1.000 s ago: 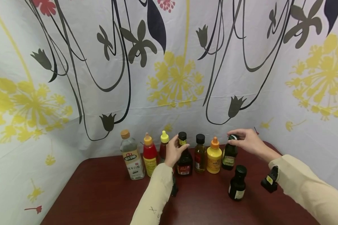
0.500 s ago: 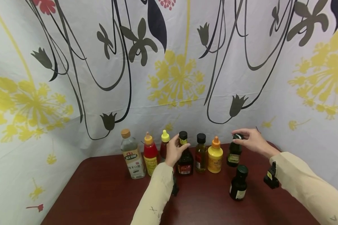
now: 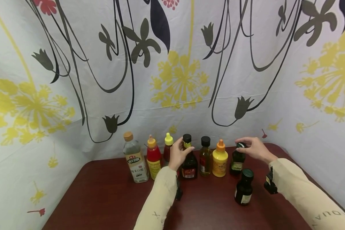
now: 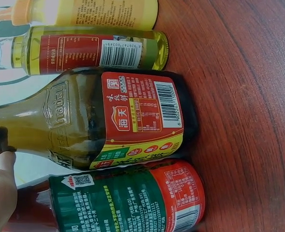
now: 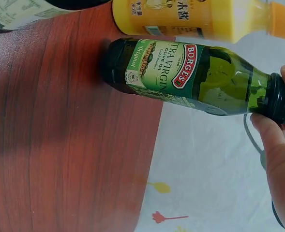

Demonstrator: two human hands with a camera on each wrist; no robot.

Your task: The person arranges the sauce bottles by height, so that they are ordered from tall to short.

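Note:
In the head view my left hand [image 3: 179, 156] holds the neck of a dark soy sauce bottle [image 3: 189, 167], which stands upright in the back row. Its red and yellow label [image 4: 142, 116] shows in the left wrist view. At the right end of the row my right hand [image 3: 256, 149] pinches the black cap of a green olive oil bottle [image 3: 237, 163]. The right wrist view shows its green label [image 5: 164, 65] and a thumb below the cap. Whether that bottle's base touches the table I cannot tell. A yellow squeeze bottle [image 3: 219, 163] stands just left of it.
A clear vinegar bottle [image 3: 137, 166], a red squeeze bottle [image 3: 153, 159] and a yellow-capped bottle [image 3: 168, 150], partly behind my left hand, form the row's left side. A small oil bottle [image 3: 205, 158] stands mid-row. One dark bottle [image 3: 243, 189] stands in front, on the brown table [image 3: 103, 198].
My right hand has carried the olive oil bottle rightward, away from the yellow squeeze bottle, then lower and slightly back left. The left hand stays on the soy sauce bottle.

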